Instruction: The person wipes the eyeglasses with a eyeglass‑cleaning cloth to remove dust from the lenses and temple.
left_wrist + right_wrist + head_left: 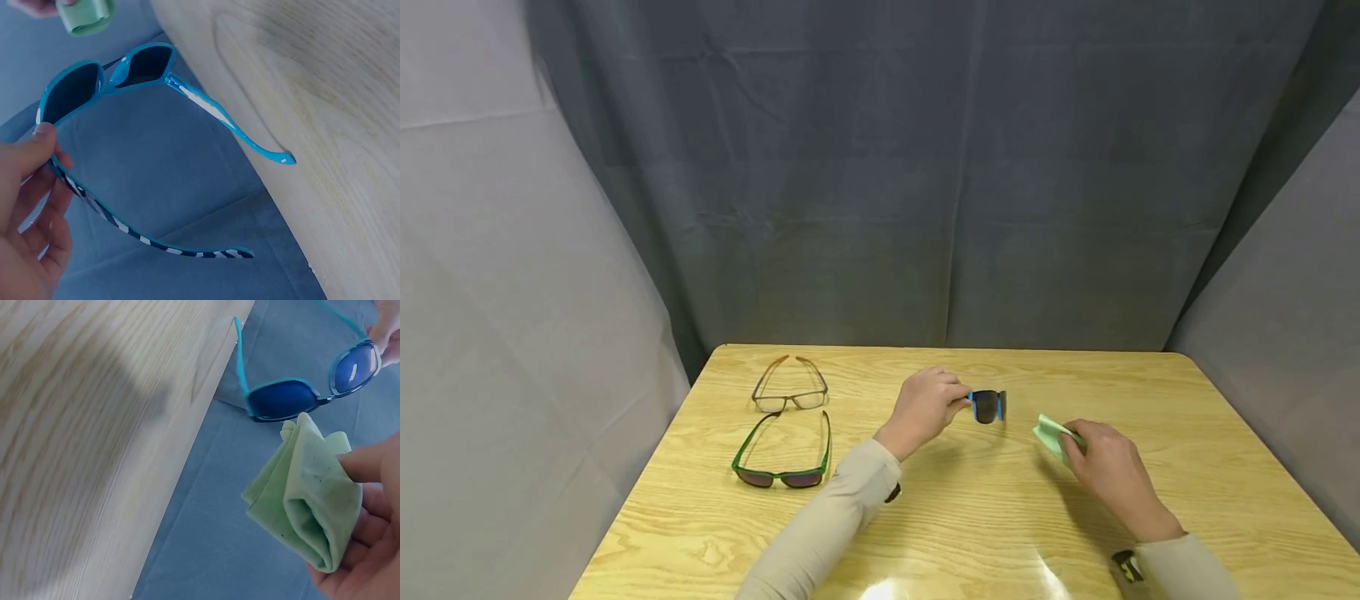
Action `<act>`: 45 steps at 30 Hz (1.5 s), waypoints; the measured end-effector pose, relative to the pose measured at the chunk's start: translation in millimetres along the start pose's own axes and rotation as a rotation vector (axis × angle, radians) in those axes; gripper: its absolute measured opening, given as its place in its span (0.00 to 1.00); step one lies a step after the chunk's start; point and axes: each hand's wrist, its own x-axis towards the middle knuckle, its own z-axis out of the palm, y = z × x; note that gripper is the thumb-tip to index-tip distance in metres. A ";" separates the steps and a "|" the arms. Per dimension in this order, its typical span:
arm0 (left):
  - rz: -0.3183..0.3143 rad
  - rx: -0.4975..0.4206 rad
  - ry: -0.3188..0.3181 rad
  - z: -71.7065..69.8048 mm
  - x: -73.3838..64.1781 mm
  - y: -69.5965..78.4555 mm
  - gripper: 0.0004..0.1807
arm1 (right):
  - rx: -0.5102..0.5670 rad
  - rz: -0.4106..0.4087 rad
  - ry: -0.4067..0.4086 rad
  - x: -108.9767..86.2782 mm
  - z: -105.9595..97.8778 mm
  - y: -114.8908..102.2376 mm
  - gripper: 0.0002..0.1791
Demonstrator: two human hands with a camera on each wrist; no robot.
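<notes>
My left hand (927, 407) pinches a pair of blue-framed sunglasses (103, 87) at one hinge, above the table. Both temples are unfolded; the one by my fingers is patterned dark and white. In my right hand (1112, 467) is a folded light green cloth (312, 494), gripped between thumb and fingers. From the right wrist view, the cloth lies close to the dark lenses (284, 400). The head view puts a gap between the cloth and the sunglasses.
On the left of the wooden table (970, 517) lie green-framed sunglasses (781, 478), temples open. Behind them sit clear eyeglasses (790, 402) with brownish temples. A dark grey curtain (880, 183) hangs beyond the back edge, with pale cloth walls (512, 333) at the sides.
</notes>
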 end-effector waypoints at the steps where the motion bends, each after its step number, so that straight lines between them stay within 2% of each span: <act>1: -0.015 -0.037 0.014 -2.3 -2.7 -0.9 0.09 | -0.001 0.001 0.004 -0.1 0.2 0.0 0.07; 4: -0.054 -0.142 0.057 -9.4 -10.0 -3.0 0.08 | -0.010 -0.001 0.020 0.1 0.5 -0.9 0.07; 9: -0.122 -0.246 0.118 -20.8 -20.3 -4.8 0.08 | -0.008 0.018 0.022 1.6 0.0 -4.0 0.06; 16: -0.200 -0.421 0.131 -31.5 -33.7 -5.5 0.09 | 0.002 0.034 0.049 4.2 0.8 -7.1 0.06; 21: -0.244 -0.528 0.140 -32.0 -43.2 -7.6 0.09 | 0.017 0.028 0.091 6.9 -0.2 -9.7 0.05; 30: -0.238 -0.596 0.106 -32.2 -53.9 -6.2 0.06 | 0.013 0.053 0.150 11.0 0.2 -15.5 0.05; 35: -0.228 -0.602 0.113 -32.4 -58.4 -5.6 0.06 | 0.022 0.065 0.155 15.4 -3.0 -26.0 0.05; 45: -0.205 -0.609 0.130 -32.0 -61.8 -3.8 0.07 | 0.056 0.035 0.182 21.8 -1.4 -41.0 0.06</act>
